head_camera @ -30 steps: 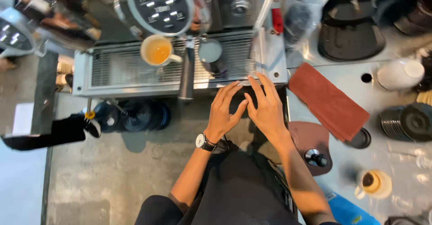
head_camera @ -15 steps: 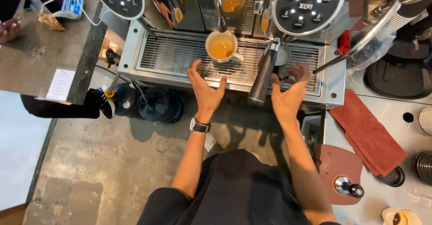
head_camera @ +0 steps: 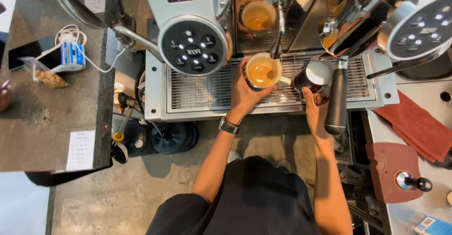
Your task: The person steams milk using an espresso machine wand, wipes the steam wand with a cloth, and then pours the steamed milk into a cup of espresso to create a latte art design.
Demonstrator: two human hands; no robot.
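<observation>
We look straight down on a steel espresso machine that fills the upper frame from 10 to 2 o'clock, its slotted drip tray running across the middle. At 9 o'clock sits a dark stone counter, and below the machine lies a worn concrete floor. At 3 o'clock a red cloth lies folded on the metal bench, with a reddish tamping mat just under it at 4 o'clock and a small tamper resting on that mat.

Two round black control dials face us: one at 11 o'clock, the other at 2 o'clock. A black portafilter handle points down at about 2 o'clock from centre.

Our left hand is wrapped around a cream cup of tan-topped coffee, which stands on the tray under the spout, just above centre at 12 o'clock (its reflection shows in the polished panel behind). A dark wristwatch sits on that wrist.

Our right hand is curled on the side of a dark metal milk pitcher, which stands on the tray just at 3 o'clock of the cup, beside the handle.

On the counter, at 10 o'clock, we see a small white-and-blue box with a white cable, a bag of nuts and a paper note nearer 8 o'clock.
</observation>
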